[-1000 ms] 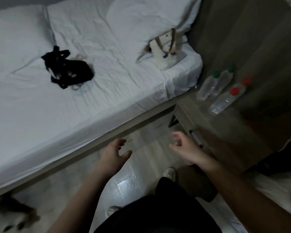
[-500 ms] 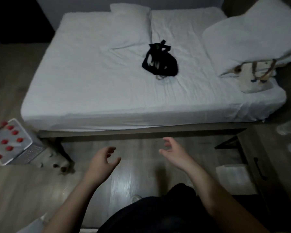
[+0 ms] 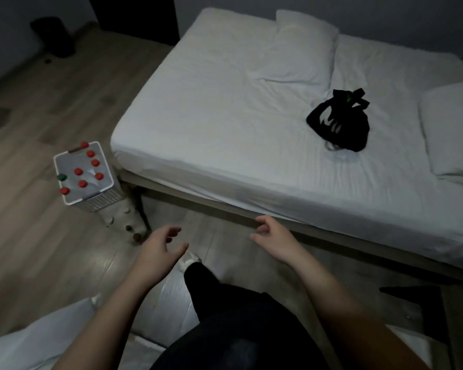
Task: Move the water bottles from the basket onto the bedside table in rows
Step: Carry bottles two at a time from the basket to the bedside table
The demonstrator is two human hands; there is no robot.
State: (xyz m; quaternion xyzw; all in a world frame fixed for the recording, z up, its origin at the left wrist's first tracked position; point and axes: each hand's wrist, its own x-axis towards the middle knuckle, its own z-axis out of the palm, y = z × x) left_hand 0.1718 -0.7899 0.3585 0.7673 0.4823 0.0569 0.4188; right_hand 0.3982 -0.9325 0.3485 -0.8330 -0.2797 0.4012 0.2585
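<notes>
We've got both hands empty, left hand [image 3: 161,247] and right hand [image 3: 273,236] loosely spread for grabbing; the water bottles [image 3: 87,169] stand upright in the basket [image 3: 102,200] by the bed's [image 3: 225,116] foot corner.

Wooden floor [image 3: 38,236] is carrying a white basket [image 3: 102,200] of capped water bottles [image 3: 78,171] beside the bed [image 3: 225,116]; a black bag [image 3: 340,124] and pillows [image 3: 302,49] are lying on its sheet.

We see only the caps of the water bottles [image 3: 78,171] — their bodies are sunk in the basket [image 3: 102,201]; the right pillow [image 3: 449,129] is cropped.
</notes>
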